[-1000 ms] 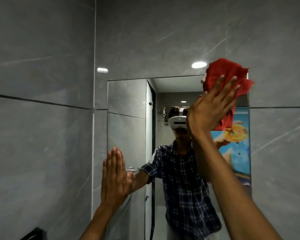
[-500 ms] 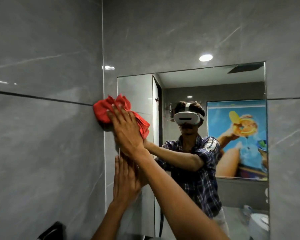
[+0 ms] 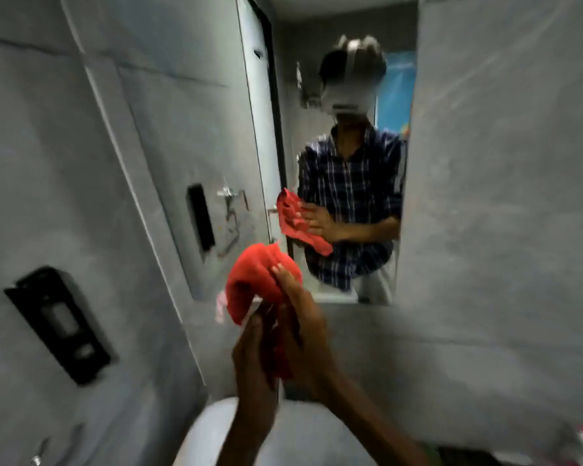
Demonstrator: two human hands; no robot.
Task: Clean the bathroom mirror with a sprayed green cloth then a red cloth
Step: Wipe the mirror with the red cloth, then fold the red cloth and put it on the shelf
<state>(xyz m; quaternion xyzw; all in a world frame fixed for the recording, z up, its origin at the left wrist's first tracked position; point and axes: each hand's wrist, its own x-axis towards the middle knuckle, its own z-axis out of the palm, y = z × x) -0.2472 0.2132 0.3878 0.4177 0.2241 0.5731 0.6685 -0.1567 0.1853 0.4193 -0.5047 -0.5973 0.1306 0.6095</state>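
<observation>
The frame is motion-blurred. A bunched red cloth [image 3: 260, 280] is held in front of me, off the glass, just below the mirror's lower left corner. My right hand [image 3: 298, 317] lies over the cloth's right side with fingers gripping it. My left hand [image 3: 254, 344] comes up from below and holds the cloth's hanging lower part. The mirror [image 3: 216, 136] fills the upper middle and reflects a person in a checked shirt holding the same red cloth. No green cloth is in view.
A black wall-mounted dispenser [image 3: 59, 322] hangs on the grey tiled wall at left. A white basin [image 3: 293, 438] sits below my arms. Grey tile [image 3: 502, 163] borders the mirror on the right. A pale pink thing peeks out behind the cloth's left edge.
My right hand has come off the mirror's upper left and dropped with the red cloth. My left hand left the glass and now grips the cloth too. My view has tilted downward.
</observation>
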